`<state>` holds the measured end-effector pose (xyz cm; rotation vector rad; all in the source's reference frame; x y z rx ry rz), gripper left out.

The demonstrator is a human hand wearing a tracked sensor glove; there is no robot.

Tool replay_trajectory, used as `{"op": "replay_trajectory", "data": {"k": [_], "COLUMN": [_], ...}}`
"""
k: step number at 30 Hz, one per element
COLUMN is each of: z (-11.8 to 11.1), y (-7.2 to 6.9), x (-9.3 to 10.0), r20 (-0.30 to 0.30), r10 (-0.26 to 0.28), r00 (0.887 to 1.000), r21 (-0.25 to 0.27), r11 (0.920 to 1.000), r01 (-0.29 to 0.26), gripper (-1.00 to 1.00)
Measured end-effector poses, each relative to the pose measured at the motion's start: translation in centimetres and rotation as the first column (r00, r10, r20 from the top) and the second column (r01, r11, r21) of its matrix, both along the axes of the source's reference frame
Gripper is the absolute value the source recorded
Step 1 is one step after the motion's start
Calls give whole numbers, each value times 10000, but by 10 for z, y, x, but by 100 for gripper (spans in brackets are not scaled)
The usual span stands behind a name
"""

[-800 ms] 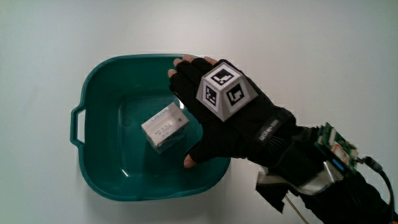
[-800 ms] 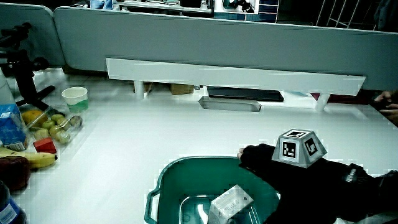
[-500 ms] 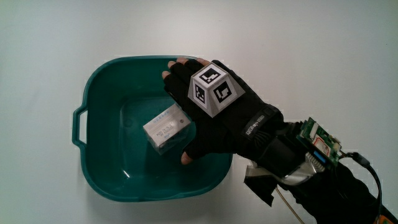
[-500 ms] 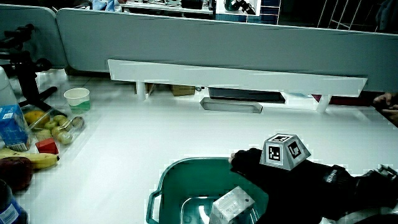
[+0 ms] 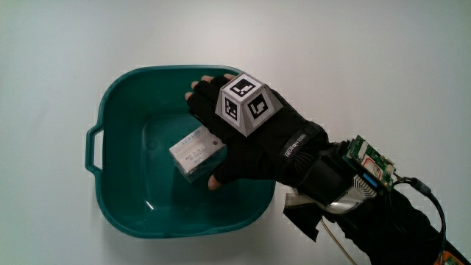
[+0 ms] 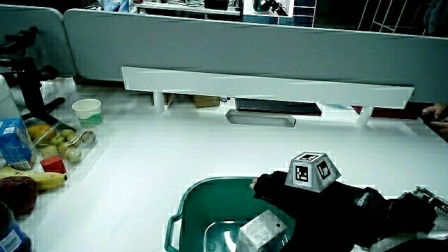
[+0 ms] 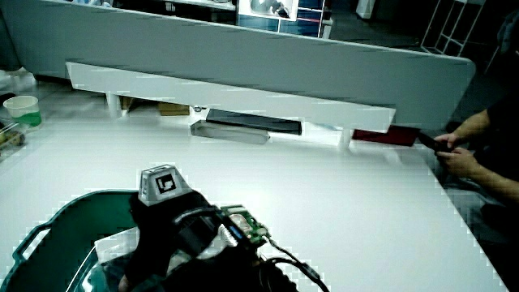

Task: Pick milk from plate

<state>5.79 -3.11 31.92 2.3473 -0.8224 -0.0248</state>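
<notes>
The hand [image 6: 308, 199] hangs over the teal basin [image 6: 203, 203], just beside the milk carton [image 6: 260, 229] inside it.

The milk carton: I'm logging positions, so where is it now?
In the main view the milk carton lies on the floor of the teal basin, beside and partly under the hand.

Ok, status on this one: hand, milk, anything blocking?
Hand spread over milk carton, no grip yet. Carton lies in teal basin. Nothing blocking.
</notes>
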Motion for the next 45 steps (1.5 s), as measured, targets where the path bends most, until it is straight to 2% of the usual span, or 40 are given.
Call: {"op": "replay_trajectory", "data": {"k": [1, 2, 3, 4, 5, 8, 9, 10, 11, 12, 16, 17, 22, 25, 32, 36, 43, 45], "z": [-2, 1, 1, 3, 1, 7, 9, 8, 6, 7, 12, 16, 24, 29, 28, 27, 27, 28], "y": [-2, -3, -4, -6, -7, -10, -11, -11, -12, -12, -14, -15, -16, -18, -18, -19, -20, -20], "x": [-3, -6, -9, -12, -15, -23, -26, -28, -31, -34, -42, -44, -51, -53, -56, -56, -56, -56], "r20": [66, -11, -39, -52, 83, 8, 109, -53, 124, 66, 44, -17, -183, -220, 110, 552, 1031, 1021], "r10": [256, 207, 123, 60, 68, -173, -237, -149, -215, -372, -427, -520, -735, -777, -894, -931, -970, -986], "r00": [9996, 9998, 9999, 10000, 9999, 9998, 9997, 9999, 9997, 9993, 9991, 9986, 9971, 9967, 9959, 9941, 9899, 9899], "r21": [467, 306, 418, 104, 146, -302, -660, -249, -372, -467, -545, -817, -794, -977, -862, -848, -629, -704], "r11": [9986, 9993, 9991, 9999, 9999, 9994, 9975, 9996, 9991, 9982, 9976, 9953, 9943, 9924, 9922, 9916, 9926, 9919], "r01": [-259, -207, -122, -59, -69, 173, 244, 147, 220, 375, 429, 517, 718, 752, 900, 975, 1038, 1060], "gripper": [0, 0, 0, 0, 0, 0, 0, 0, 0, 0, 0, 0, 0, 0, 0, 0, 18, 24]}}
